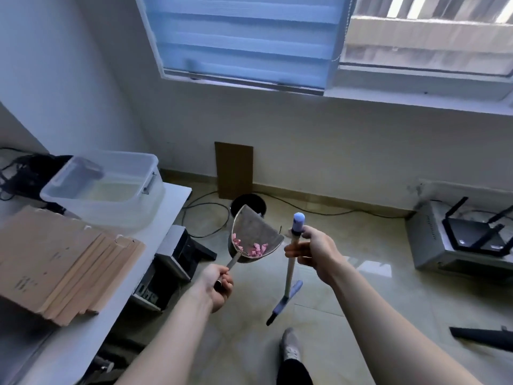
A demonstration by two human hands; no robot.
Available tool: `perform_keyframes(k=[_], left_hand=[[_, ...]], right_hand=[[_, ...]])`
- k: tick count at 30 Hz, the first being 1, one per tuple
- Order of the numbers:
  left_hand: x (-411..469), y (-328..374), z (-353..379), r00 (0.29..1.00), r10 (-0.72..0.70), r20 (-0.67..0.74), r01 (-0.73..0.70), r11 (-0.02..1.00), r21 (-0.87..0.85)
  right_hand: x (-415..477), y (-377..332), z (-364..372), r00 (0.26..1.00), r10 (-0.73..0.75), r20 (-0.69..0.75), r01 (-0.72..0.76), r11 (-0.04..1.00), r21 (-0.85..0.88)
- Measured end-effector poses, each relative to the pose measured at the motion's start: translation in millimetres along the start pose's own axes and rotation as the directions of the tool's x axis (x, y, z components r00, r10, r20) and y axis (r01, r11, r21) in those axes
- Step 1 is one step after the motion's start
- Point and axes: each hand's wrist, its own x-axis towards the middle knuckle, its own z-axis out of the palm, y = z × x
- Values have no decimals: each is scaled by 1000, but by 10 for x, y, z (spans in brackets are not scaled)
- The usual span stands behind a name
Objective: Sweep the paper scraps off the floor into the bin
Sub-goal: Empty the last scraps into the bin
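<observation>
My left hand [219, 284] grips the handle of a grey dustpan [254, 232], lifted off the floor. Several pink paper scraps [254, 248] lie at the pan's near end. The pan's far edge overlaps a round black bin [249, 201] that stands on the floor by the wall. My right hand [313, 252] grips the white shaft of a broom [290, 268] near its blue-capped top. The broom's blue head [284, 302] hangs just above the floor tiles.
A white table [155, 234] at left carries a clear plastic tub [111, 187] and stacked cardboard [61, 265]. A computer case [172, 262] sits under it. Cables run along the wall. A router on a grey box [466, 240] stands at right. My foot [290, 345] is below.
</observation>
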Motion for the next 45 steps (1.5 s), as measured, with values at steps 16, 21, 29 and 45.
perform_keyframes(k=[16,21,29,45], left_hand=[[663,1152,1456,936,225,-272,-166,960,224],[820,1401,1560,879,322,-351,-198,917,347],[1329,1552,1365,831,454,-322,-198,782,591],[1521,1650,1294,757,641,-126,11,180,984]], right_hand=[[1772,-950,-362,980,-187,70,197,851,-486],[2130,-1232,-208,970,-227,86,236,800,-552],[2467,-1459,-72,972,-230,55,215,764,-608],[2930,-1375,132,970,-243,-24,169,739,-652]])
